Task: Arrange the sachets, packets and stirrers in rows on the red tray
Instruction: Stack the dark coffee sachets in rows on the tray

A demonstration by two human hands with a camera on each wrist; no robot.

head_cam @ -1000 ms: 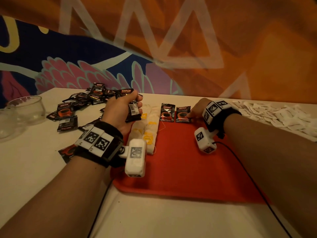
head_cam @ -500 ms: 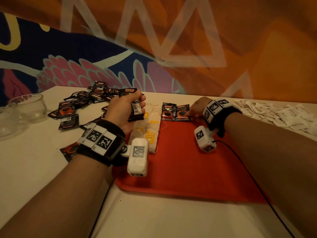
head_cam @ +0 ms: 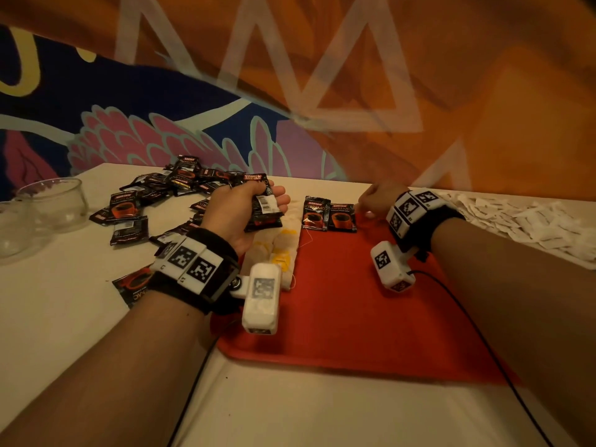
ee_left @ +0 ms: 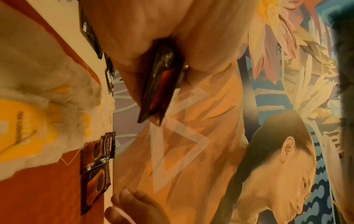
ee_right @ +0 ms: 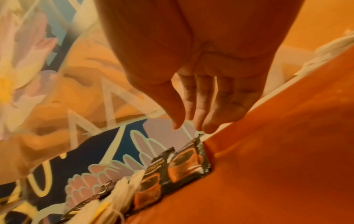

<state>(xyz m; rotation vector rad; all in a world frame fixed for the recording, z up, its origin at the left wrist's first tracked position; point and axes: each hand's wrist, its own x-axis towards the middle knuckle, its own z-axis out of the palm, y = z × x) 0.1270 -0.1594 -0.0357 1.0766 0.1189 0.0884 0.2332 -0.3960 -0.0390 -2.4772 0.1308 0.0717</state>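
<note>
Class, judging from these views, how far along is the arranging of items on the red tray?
Done: white tea bags line the red tray's left edge, and two black coffee sachets start a row along its far edge. In hand: the left hand grips more coffee sachets; the right hand hovers empty beside the row. Left: the black sachet pile and white packets on the table.

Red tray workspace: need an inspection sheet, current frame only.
Surface: pale table, red tray on it.
Job's things: two coffee sachets side by side at tray's far edge; tea bags along its left edge; loose sachet pile on table at left; white packets heaped at right; stirrers not seen.
Clutter: glass bowl far left.
Grippers: left hand grips a sachet stack; right hand empty, beside the placed sachets.
Cables: black wrist-camera cable crosses the tray.
Surroundings: painted mural wall.
</note>
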